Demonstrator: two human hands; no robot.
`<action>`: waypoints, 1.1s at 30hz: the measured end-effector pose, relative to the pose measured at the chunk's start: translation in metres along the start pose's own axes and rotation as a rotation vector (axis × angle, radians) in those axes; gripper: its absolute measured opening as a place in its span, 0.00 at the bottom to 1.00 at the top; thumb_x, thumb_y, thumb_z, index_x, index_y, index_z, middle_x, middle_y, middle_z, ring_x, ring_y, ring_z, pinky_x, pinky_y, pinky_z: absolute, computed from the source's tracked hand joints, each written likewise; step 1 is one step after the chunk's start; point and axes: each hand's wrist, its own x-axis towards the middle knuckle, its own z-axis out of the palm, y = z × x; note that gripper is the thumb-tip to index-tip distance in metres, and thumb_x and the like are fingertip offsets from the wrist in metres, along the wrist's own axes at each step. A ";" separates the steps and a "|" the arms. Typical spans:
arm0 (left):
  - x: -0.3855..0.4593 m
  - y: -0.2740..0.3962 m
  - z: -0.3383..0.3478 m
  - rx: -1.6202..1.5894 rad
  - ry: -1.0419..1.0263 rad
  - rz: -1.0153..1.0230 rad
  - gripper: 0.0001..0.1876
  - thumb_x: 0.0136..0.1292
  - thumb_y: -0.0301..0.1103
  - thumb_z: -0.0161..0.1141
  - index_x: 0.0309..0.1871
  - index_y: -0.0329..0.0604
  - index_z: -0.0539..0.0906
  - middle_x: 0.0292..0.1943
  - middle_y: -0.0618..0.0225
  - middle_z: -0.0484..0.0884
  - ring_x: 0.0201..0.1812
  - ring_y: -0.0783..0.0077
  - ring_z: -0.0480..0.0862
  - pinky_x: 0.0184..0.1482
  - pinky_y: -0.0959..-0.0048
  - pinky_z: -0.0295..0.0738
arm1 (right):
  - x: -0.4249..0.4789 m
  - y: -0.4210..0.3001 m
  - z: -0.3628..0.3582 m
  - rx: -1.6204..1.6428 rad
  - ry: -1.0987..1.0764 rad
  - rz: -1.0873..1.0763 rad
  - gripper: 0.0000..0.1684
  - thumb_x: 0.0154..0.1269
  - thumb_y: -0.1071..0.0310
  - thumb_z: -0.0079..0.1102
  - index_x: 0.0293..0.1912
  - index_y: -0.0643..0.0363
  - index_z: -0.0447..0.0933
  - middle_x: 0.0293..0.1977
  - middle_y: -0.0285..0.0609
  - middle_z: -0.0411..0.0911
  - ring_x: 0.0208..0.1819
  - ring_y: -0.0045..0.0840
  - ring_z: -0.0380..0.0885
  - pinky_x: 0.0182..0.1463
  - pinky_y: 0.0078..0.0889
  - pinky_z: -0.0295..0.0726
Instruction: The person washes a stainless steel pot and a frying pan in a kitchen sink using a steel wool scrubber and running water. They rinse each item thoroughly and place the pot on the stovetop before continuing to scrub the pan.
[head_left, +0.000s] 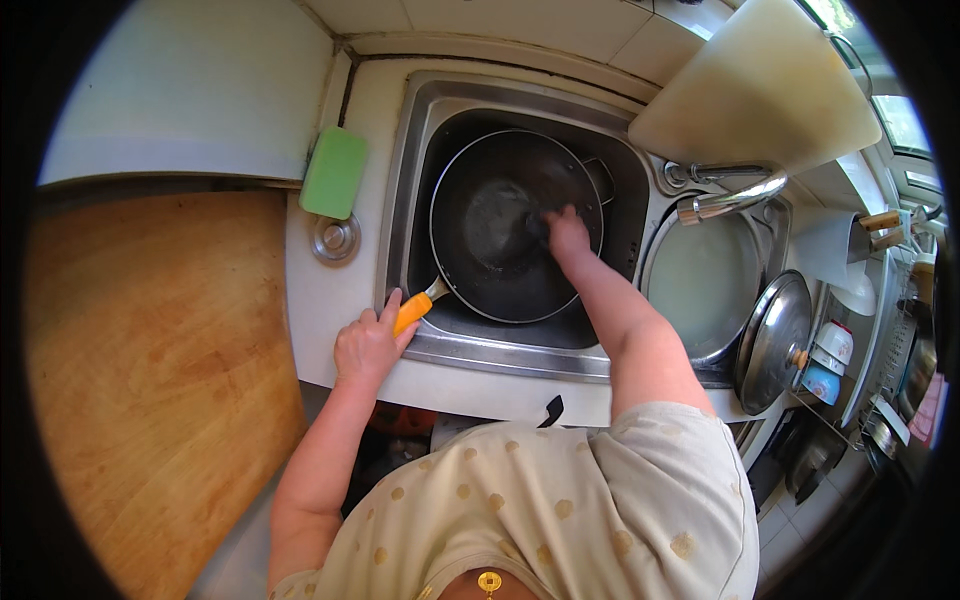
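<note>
A dark wok (487, 277) lies in the left basin of a stainless steel sink (495, 360). My left hand (369, 346) grips its orange handle (413, 313) over the basin's front left corner. Inside the wok, my right hand (568, 232) presses a small dark scrubber or cloth (537, 226) against the right part of the surface; its exact kind is unclear. The wok's middle looks wet, with a paler patch. A small metal loop handle (602, 180) stands out from the far right side of the wok.
Right of the basin, a metal pot (701, 277) of cloudy water sits below the faucet (731, 201). Pan lids (776, 345) lean beside it, near a rack of bowls (834, 342). A cutting board (757, 90) stands behind. At left are a green container (334, 172) and a wooden board (165, 360).
</note>
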 end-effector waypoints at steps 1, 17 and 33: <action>0.001 0.001 -0.001 0.007 -0.007 0.004 0.26 0.52 0.58 0.62 0.53 0.60 0.80 0.18 0.69 0.70 0.15 0.67 0.76 0.19 0.69 0.73 | 0.025 0.006 0.011 -0.054 0.184 -0.053 0.15 0.57 0.69 0.53 0.46 0.53 0.77 0.46 0.53 0.73 0.46 0.47 0.75 0.50 0.45 0.74; 0.005 0.000 -0.003 -0.032 -0.078 0.004 0.27 0.53 0.58 0.61 0.55 0.59 0.78 0.18 0.68 0.73 0.16 0.66 0.78 0.19 0.67 0.74 | 0.056 -0.043 0.018 0.279 0.222 -0.031 0.20 0.52 0.71 0.61 0.47 0.53 0.77 0.44 0.50 0.75 0.48 0.44 0.75 0.52 0.39 0.75; 0.008 0.002 -0.005 -0.005 -0.115 -0.004 0.29 0.52 0.59 0.62 0.56 0.60 0.78 0.18 0.67 0.74 0.17 0.65 0.78 0.19 0.67 0.75 | 0.042 -0.073 0.055 0.211 0.083 -0.289 0.19 0.52 0.73 0.55 0.46 0.53 0.78 0.43 0.49 0.75 0.46 0.43 0.75 0.50 0.40 0.75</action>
